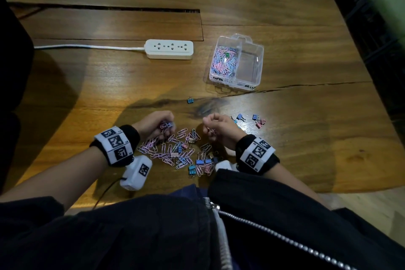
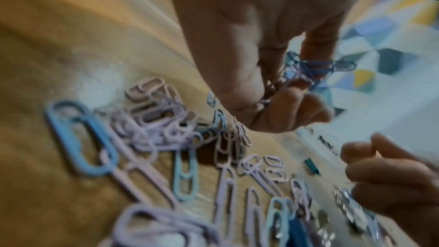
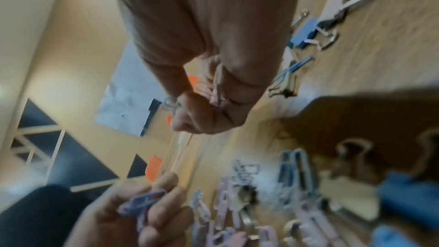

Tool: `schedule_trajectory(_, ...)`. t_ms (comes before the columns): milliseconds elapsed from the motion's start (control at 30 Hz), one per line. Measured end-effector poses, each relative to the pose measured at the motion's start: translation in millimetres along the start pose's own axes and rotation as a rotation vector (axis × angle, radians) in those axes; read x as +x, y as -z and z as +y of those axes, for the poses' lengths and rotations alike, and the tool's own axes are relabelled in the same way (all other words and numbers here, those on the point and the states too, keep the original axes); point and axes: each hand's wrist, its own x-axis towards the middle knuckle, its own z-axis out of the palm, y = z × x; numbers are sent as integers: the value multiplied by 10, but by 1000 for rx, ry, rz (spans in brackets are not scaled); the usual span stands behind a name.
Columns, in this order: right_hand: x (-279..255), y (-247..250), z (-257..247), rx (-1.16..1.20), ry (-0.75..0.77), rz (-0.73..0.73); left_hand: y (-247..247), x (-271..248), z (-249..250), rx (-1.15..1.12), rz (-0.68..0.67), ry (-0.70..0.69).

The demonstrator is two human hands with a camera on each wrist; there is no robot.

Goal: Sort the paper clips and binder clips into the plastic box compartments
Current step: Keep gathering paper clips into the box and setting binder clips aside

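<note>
On the wooden worktop [image 1: 285,138], paper clips [image 1: 173,151] are being gathered near its front edge: a bunch is being clutched by the left hand [image 1: 156,124], a few pinched by the right hand [image 1: 217,127]. The plastic box [image 1: 237,61] is sitting toward the back right.

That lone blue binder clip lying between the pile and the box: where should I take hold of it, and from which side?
Pinch the blue binder clip from above, across its coloured body. It lies apart from the pile on bare table, so nothing crowds the fingers. Its wire handles look to point toward the plastic box; they are thin and probably harder to pinch.
</note>
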Motion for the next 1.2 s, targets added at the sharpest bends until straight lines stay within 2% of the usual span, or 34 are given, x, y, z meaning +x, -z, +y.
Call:
schedule_trajectory(67,-2,-60,-57,154,-35,-24,25,11,-2,-244,-13,3)
schedule_trajectory(133,13,-130,-106,242,-58,-56,29,7,10,-357,-22,20)
schedule_trajectory(200,46,-207,-131,158,-70,-45,34,6,28,-378,4,50)
schedule_trajectory(233,76,-248,-129,23,-62,-18,41,10,51,-355,36,74)
schedule_trajectory(300,147,-342,-111,-408,-12,58,55,10,104,-113,152,90)
schedule_trajectory(400,236,-460,-46,-970,86,135,126,2,119,493,374,14)
schedule_trajectory(500,293,-480,-6,-1240,168,137,198,-20,76,939,361,52)
schedule_trajectory(567,294,-461,-10,-1332,197,70,224,-21,29,1021,286,72)
schedule_trajectory(667,255,-406,-14,-1402,188,-60,163,-71,-52,1049,181,33)
schedule_trajectory(767,221,-331,-34,-1333,125,-78,45,-131,-138,1136,111,15)
schedule_trajectory(833,223,-309,-41,-1267,127,-32,-19,-169,-179,1178,103,-19)
schedule_trajectory(900,227,-332,-32,-1247,194,5,-76,-192,-205,1185,93,-55)
schedule_trajectory(1000,243,-424,23,-1286,247,-16,-155,-195,-219,1194,101,-73)
schedule_trajectory(1200,275,-559,73,-1339,242,-70,-113,-131,-184,997,112,35)
